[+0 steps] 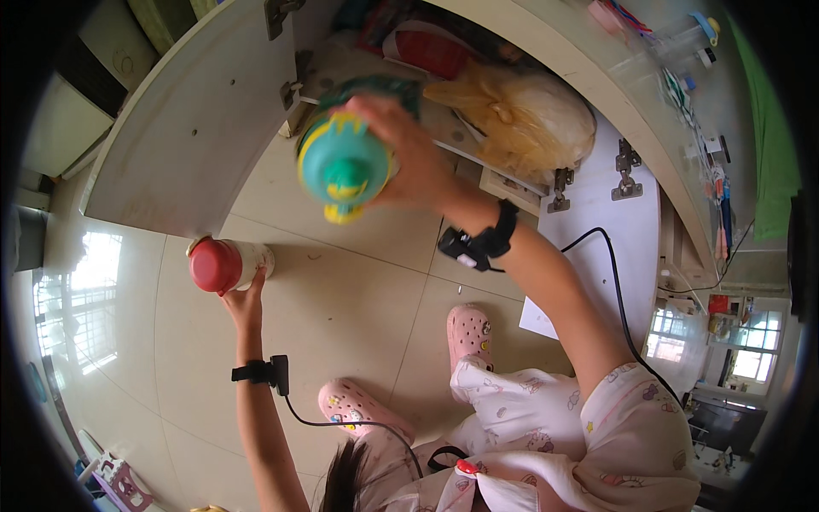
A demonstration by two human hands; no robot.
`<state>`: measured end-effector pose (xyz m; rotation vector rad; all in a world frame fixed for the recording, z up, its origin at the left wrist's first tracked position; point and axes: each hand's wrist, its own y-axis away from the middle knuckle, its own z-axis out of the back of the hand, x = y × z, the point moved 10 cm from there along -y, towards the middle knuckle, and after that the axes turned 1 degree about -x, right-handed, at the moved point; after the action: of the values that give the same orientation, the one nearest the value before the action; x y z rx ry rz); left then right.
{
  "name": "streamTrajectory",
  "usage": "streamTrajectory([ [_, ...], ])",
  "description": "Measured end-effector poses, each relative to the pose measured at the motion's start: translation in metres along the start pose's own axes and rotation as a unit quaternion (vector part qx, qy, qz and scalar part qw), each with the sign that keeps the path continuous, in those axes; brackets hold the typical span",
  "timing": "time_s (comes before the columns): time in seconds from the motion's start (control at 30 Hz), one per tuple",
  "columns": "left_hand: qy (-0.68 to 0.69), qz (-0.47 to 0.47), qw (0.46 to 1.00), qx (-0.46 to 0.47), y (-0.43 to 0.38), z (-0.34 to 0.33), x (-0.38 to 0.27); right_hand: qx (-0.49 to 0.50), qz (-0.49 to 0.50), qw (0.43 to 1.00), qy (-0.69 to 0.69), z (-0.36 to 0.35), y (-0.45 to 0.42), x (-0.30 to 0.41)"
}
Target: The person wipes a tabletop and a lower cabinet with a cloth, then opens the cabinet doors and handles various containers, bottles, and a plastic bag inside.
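My left hand (246, 301) grips a white bottle with a red lid (216, 265), beside the lower corner of the left cabinet door (185, 134). My right hand (409, 153) is closed around a teal bottle with yellow trim and a green cap (345, 163), held before the open cabinet and blurred. Its lower body is hidden beneath its lid. Inside the cabinet, a knotted yellowish plastic bag (512, 121) sits near a red item (429, 51) on the shelf.
A second open door (595, 243) with metal hinges stands at the right. Pens and a clear bottle (684, 38) lie on the cabinet top. Black cables run from both wrist straps. Pink clogs (470, 333) stand on the tiled floor (333, 333). A folding stool (118, 480) is at lower left.
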<state>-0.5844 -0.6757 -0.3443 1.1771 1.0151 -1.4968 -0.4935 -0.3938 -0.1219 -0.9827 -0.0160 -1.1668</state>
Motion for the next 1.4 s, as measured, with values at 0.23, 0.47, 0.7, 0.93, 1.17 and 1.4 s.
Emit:
streamTrajectory([
  [0.23, 0.010, -0.008, 1.000, 0.008, 0.001, -0.011, -0.014, 0.087, -0.236, 0.910, -0.329, -0.093, 0.028, 0.012],
  [0.47, -0.081, -0.021, 0.994, -0.068, 0.007, 0.012, -0.003, 0.062, -0.334, 0.879, -0.335, -0.160, 0.036, -0.053],
  [0.7, -0.099, -0.011, 0.988, -0.122, 0.011, 0.044, 0.004, 0.029, -0.308, 0.903, -0.297, -0.184, 0.032, -0.064],
  [0.93, -0.128, -0.020, 0.988, -0.083, 0.007, 0.041, -0.006, 0.023, -0.268, 0.926, -0.267, -0.190, 0.031, -0.060],
  [1.17, -0.079, 0.017, 0.996, -0.048, 0.002, 0.038, 0.009, 0.093, -0.214, 0.958, -0.169, -0.180, 0.021, -0.053],
  [1.4, -0.095, 0.064, 0.988, -0.102, 0.036, 0.048, 0.053, 0.126, -0.050, 0.990, 0.036, -0.088, -0.021, -0.088],
])
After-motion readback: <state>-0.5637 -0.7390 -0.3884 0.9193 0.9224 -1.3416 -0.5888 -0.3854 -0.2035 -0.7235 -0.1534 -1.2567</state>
